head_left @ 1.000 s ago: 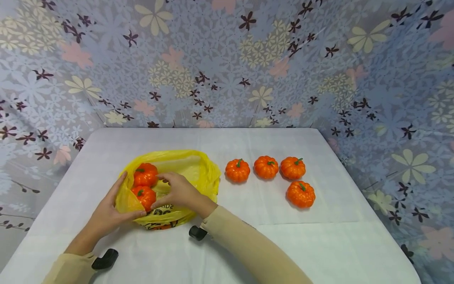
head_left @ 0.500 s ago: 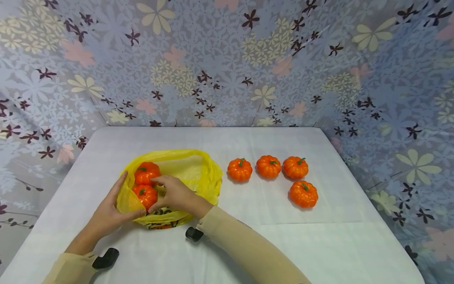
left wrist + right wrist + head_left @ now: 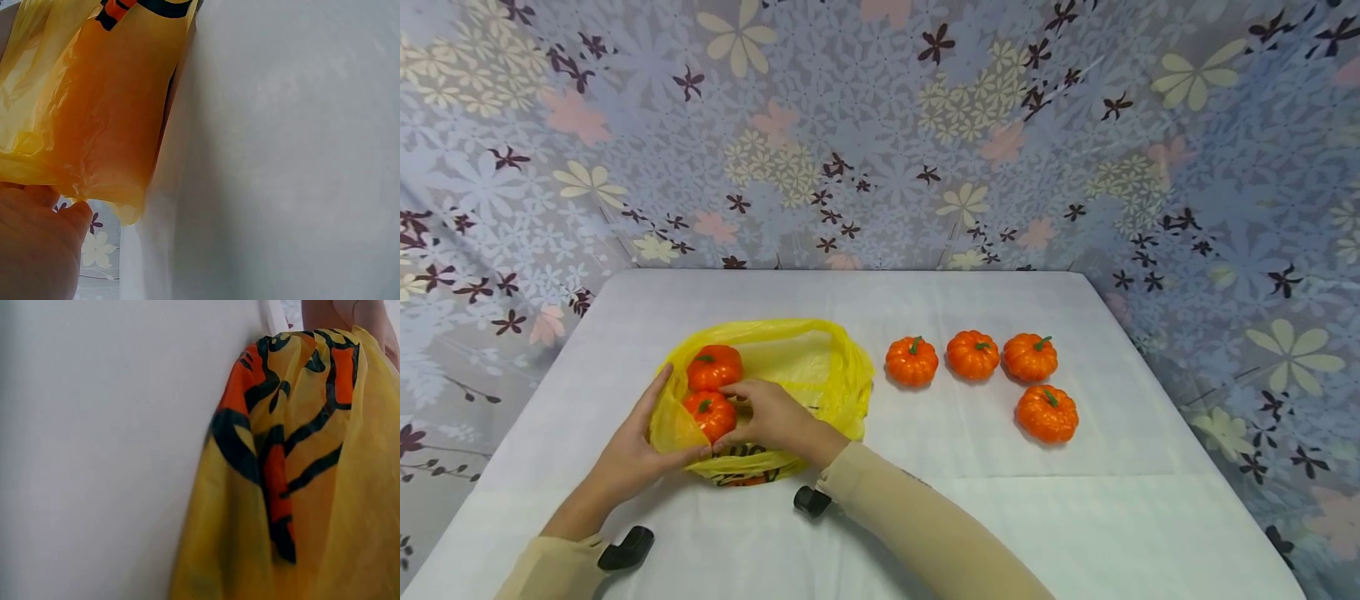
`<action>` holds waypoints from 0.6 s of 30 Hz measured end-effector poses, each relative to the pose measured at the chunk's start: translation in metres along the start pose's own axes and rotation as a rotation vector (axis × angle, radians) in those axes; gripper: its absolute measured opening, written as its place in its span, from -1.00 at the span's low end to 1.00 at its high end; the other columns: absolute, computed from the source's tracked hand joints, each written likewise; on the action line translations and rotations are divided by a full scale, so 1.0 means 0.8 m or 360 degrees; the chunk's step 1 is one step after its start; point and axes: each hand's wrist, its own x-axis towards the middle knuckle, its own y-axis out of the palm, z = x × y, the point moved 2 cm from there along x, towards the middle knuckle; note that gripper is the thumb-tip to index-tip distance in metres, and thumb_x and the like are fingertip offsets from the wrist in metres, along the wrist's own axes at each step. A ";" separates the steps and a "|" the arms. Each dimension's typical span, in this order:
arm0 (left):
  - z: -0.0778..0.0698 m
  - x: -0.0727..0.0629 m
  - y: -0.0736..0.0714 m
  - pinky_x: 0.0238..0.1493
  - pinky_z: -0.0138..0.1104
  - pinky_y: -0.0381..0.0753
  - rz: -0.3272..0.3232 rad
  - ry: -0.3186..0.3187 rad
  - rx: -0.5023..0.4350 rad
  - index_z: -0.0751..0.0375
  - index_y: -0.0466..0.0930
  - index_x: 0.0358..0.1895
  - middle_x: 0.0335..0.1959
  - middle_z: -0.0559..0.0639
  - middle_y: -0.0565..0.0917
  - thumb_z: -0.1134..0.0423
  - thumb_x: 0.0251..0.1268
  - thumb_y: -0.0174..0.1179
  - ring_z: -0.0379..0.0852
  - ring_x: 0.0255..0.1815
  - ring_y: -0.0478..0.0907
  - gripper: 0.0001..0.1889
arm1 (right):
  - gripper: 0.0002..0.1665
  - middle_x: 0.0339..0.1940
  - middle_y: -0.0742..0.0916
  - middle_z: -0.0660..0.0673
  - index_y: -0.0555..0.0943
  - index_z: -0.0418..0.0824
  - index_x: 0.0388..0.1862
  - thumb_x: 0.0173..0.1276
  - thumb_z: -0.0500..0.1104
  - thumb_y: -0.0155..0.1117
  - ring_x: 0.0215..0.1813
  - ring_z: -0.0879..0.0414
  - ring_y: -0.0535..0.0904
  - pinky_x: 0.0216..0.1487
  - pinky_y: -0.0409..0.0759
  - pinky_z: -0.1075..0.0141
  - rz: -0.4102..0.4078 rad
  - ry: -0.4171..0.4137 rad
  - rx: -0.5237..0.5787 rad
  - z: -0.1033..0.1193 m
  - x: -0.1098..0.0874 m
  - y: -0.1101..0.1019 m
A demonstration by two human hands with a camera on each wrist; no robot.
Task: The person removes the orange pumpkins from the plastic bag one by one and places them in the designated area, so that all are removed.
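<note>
While the left hand (image 3: pixel 632 454) and the right hand (image 3: pixel 775 417) are both at the yellow bag (image 3: pixel 848 392): the step in hand looks like settling the near pumpkin (image 3: pixel 707 414) inside.
Yellow bag: on the left of the white table (image 3: pixel 737 542), mouth facing up, dark print on its near side.
Left hand: spread against the bag's left side, thumb wide of the fingers at the near rim; it seems to prop the plastic.
Right hand: reaching in from the right, thumb and finger curled at the near pumpkin's right side, apparently pinching it; how firmly cannot be told.
Pumpkins in the bag: both at its left end, the far pumpkin (image 3: pixel 713 367) just beyond the near one.
Loose pumpkins: first (image 3: pixel 912 362), second (image 3: pixel 972 356) and third (image 3: pixel 1030 357) in a row right of the bag, the fourth (image 3: pixel 1047 414) nearer, below the third.
Next move: likely calls for easing the right fingers off without dragging the near pumpkin back, while the left hand supports the rim; of those outside, the first is closest.
</note>
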 end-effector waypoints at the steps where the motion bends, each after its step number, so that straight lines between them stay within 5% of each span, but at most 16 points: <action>1: 0.000 0.000 0.000 0.29 0.51 0.00 0.0001 -0.0002 -0.0001 -0.32 -0.33 0.65 0.64 0.26 -0.14 0.11 0.07 0.56 0.52 0.53 -0.11 0.28 | -0.04 0.31 0.60 0.03 0.50 -0.17 0.42 0.06 0.12 0.62 0.26 0.21 0.53 0.21 0.46 0.51 -0.0001 0.0004 0.0012 -0.001 -0.001 -0.001; 18: -0.004 0.002 -0.001 0.29 0.51 0.01 0.0002 -0.0003 0.0050 -0.25 -0.35 0.66 0.64 0.27 -0.15 0.09 0.07 0.56 0.54 0.52 -0.11 0.30 | -0.08 0.25 0.60 0.05 0.47 -0.14 0.41 0.15 0.20 0.56 0.22 0.21 0.54 0.16 0.53 0.45 0.0014 0.0042 0.0092 -0.010 -0.017 -0.023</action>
